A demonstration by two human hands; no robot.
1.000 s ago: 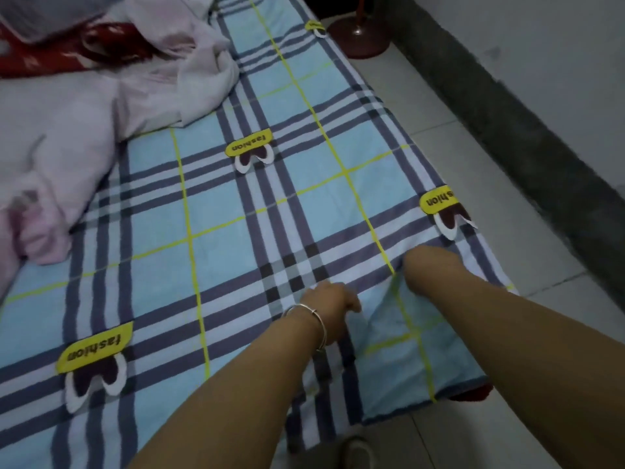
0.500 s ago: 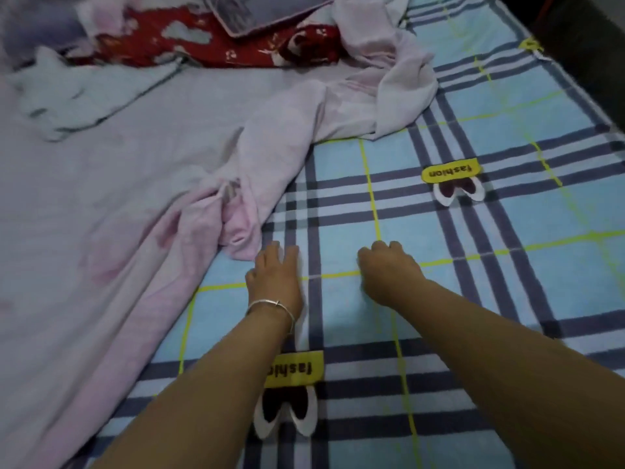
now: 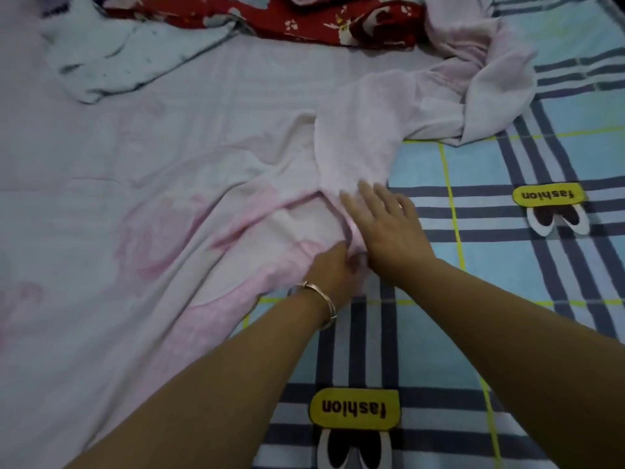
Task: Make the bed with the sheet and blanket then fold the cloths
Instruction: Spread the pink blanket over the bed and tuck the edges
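- Fingers (image 3: 367,194) of the right hand (image 3: 389,231) lie straight and spread, flat on the pink blanket's (image 3: 169,214) edge.
- Left hand (image 3: 333,269), with a bangle (image 3: 324,299) at the wrist, curls onto a fold of the blanket just beside the right hand; a firm grip cannot be told.
- The blanket lies rumpled over the plaid sheet (image 3: 507,265), covering its left part.
- Red floral cloth (image 3: 321,18) lies beyond the blanket.

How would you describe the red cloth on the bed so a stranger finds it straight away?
Start at the plaid sheet, then look past the pale pink blanket to the bed's far edge. The red cloth lies bunched there, the only dark red fabric, with small white flowers.
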